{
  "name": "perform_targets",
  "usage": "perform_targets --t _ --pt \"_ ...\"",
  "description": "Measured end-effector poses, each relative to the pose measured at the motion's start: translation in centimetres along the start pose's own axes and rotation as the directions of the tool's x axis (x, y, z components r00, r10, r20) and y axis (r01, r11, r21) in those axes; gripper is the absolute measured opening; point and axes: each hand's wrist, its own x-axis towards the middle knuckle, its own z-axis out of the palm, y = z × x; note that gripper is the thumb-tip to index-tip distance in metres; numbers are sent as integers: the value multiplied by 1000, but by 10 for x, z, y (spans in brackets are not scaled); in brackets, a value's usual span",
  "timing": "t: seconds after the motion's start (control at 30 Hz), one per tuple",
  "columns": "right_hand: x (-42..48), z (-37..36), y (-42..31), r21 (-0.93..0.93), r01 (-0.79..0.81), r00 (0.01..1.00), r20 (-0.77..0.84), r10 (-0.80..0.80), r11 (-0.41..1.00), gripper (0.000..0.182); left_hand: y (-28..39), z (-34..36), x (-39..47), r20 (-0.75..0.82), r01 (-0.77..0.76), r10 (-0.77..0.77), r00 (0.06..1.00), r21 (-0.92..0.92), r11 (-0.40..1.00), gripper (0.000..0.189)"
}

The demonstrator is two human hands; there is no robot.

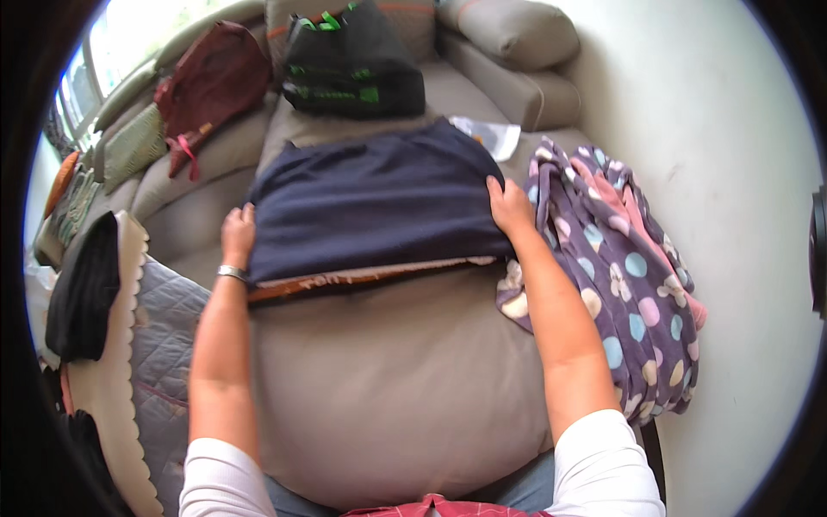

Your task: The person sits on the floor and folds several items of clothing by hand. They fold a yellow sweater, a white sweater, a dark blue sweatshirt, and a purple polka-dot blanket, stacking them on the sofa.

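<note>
A dark navy cloth garment (375, 200) lies spread and folded over on the grey-brown sofa seat (400, 381). My left hand (238, 234) grips its left edge, a metal band around the wrist. On the opposite side, my right hand (512, 205) pinches the right edge with the thumb on top. Along the near fold, a strip of orange-brown patterned fabric with pale lettering (336, 279) shows from underneath. Just right of my right forearm, a purple fleece with coloured dots and a pink lining (620, 278) lies bunched.
A black shopping bag with green print (352, 64) stands on the sofa behind the garment, near a clear plastic packet (494, 137). Left are a maroon bag (216, 84), a green cushion (136, 145), a quilted grey cover (165, 316) and folded black cloth (87, 291). A pale wall (723, 194) borders the right.
</note>
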Motion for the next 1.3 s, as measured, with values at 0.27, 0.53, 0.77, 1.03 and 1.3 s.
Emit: perform_targets --t 0.27,0.53,0.77,1.03,1.3 --pt "-33 -63 8 -293 342 876 -243 -416 893 40 -3 -19 0 62 -107 109 992 -38 994 39" --pt "-86 -250 157 -321 -234 971 -127 203 918 68 -103 -117 -153 230 201 -68 971 -630 750 6" --pt "-186 -267 92 -103 270 810 -514 -284 957 29 6 -238 -332 294 479 -379 877 -585 655 10" --pt "-458 -228 -84 552 692 536 38 -844 464 27 163 -235 -404 839 880 306 451 -476 9 65" --pt "-543 -218 -81 777 303 304 470 -828 552 19 208 -229 -462 815 825 416 404 -521 219 33"
